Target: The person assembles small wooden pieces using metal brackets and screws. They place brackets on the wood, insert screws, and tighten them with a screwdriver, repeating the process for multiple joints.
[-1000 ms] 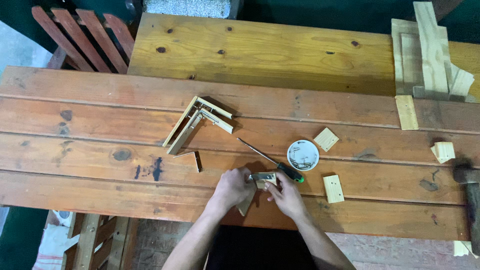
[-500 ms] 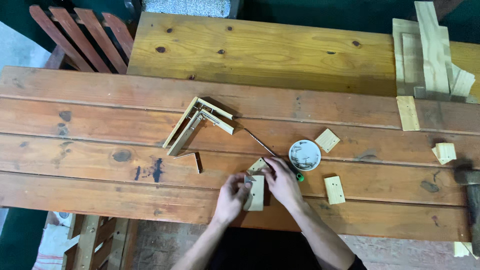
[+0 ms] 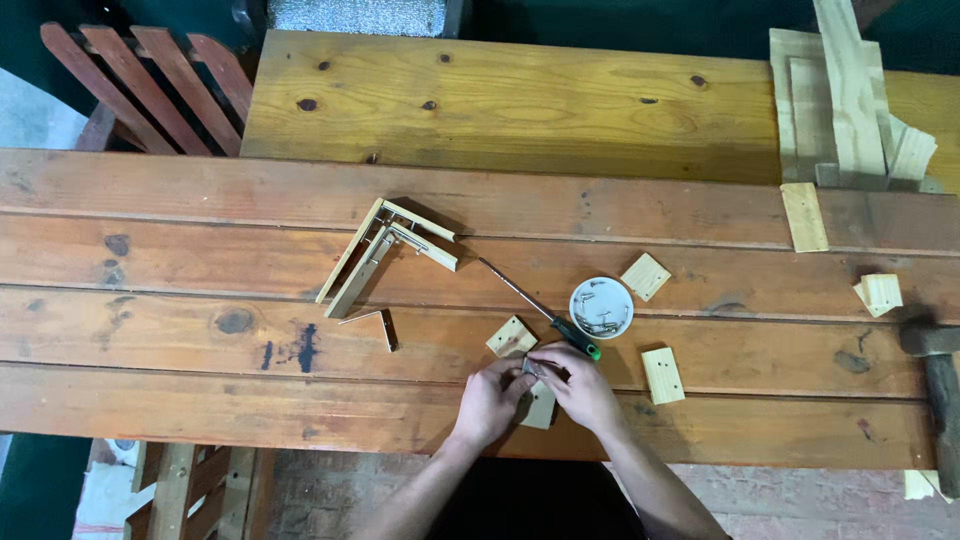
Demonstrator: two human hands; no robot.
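A red slatted chair [image 3: 150,85] stands at the far left behind the plank table [image 3: 180,330], whose reddish-brown boards run side to side; a paler pine top [image 3: 500,105] butts against its far edge. Left of the white dish [image 3: 601,307], the landmark here, lies an angled frame of pale wooden strips [image 3: 385,252], and nearer the front edge a small metal corner bracket [image 3: 372,322].

Next comes the left hand [image 3: 490,398], below and to the left of the dish, fingers curled and pinched on a small metal hinge [image 3: 530,368] held over a pale wood block [image 3: 540,408]. The block's long axis runs roughly from the near edge toward the far edge, tilted slightly right; which way the hinge points is too small to tell. A square wood piece [image 3: 511,336] lies just beyond the hands.

The right hand [image 3: 580,390], directly below the dish, has its fingers closed on the same hinge from the other side. A screwdriver [image 3: 540,310] lies slantwise, its green handle near the right hand and just beside the dish, its shaft pointing up and left.

The dish holds small screws. Right of it lie more wood blocks [image 3: 663,375], a stack of wood offcuts [image 3: 850,100] at the far right corner, and a hammer [image 3: 940,385] at the right edge. Below the table, brick paving [image 3: 330,500] shows
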